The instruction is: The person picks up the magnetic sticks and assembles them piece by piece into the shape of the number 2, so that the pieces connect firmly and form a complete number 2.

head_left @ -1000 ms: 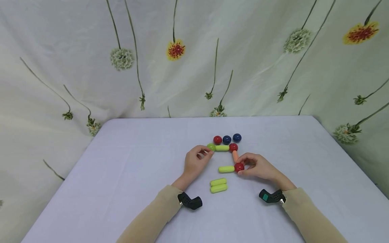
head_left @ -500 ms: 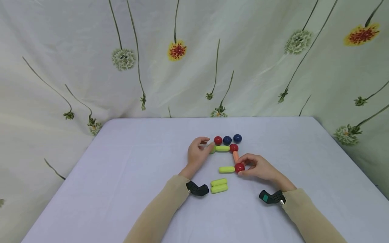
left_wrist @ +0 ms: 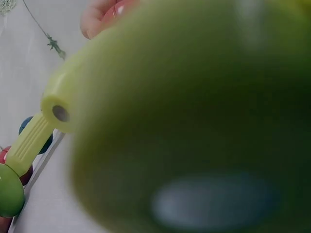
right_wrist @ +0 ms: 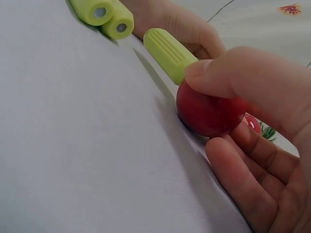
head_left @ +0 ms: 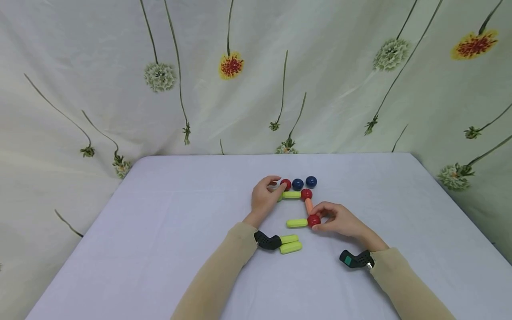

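In the head view my right hand pinches a red ball between thumb and fingers. A yellow-green magnetic stick juts from that ball to the left. An orange stick links it to another red ball farther back. From there a second yellow-green stick runs left to a green ball, mostly covered by my left hand in the head view. My left thumb overlaps a loose red ball, with the index fingertip at its upper left; I cannot tell whether they grip it.
Two dark blue balls sit in a row right of the loose red ball. Nearer me lie two spare yellow-green sticks, partly behind the left wrist camera. A white cloth covers the table; a flowered curtain hangs behind.
My left hand has left the green ball and moved away from me and rightward to the loose red ball. The right hand keeps its hold in the same place.
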The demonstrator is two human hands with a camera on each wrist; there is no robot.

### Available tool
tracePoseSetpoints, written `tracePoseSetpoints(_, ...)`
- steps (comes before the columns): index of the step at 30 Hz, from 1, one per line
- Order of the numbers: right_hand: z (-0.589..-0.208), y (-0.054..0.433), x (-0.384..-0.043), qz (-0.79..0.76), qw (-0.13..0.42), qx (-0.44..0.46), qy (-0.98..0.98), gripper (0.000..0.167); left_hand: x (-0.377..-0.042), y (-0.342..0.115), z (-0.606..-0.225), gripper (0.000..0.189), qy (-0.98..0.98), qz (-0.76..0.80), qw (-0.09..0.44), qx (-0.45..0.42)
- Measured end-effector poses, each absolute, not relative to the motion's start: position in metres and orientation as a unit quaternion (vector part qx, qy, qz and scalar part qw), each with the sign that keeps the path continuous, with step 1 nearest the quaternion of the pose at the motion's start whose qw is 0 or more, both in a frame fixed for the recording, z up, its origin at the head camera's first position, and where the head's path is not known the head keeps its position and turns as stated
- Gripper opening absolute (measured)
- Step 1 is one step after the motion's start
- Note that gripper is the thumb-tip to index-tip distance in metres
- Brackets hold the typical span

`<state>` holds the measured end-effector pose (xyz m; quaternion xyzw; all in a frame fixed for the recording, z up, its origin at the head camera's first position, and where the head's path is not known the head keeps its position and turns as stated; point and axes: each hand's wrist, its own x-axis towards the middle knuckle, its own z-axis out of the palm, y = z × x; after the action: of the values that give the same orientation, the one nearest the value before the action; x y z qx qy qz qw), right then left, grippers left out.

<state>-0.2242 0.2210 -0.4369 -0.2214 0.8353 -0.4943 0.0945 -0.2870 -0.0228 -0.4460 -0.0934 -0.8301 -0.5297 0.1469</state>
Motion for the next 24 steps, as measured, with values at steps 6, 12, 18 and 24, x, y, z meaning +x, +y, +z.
tracePoseSetpoints(6, -0.4359, 0.2201, -0.2252, -0.494, 0.097, -0.213, 0.837, 0.034, -0.2918, -0.0203, -0.4465, 0.033, -0.844, -0.51, 0.129, -0.1)
tracePoseSetpoints(12, -0.4353, 0.22, -0.225, -0.496, 0.097, -0.212, 0.837, 0.034, -0.2937, -0.021, -0.4467, 0.037, -0.849, -0.504, 0.115, -0.113)
tracePoseSetpoints(18, -0.4356, 0.2204, -0.2247, -0.496, 0.094, -0.214, 0.836, 0.033, -0.294, -0.0212, -0.4462, 0.038, -0.856, -0.486, 0.128, -0.12)
tracePoseSetpoints(24, -0.4374, 0.2206, -0.225, -0.497, 0.094, -0.219, 0.834, 0.033, -0.295, -0.0204, -0.4442, 0.035, -0.858, -0.493, 0.093, -0.111)
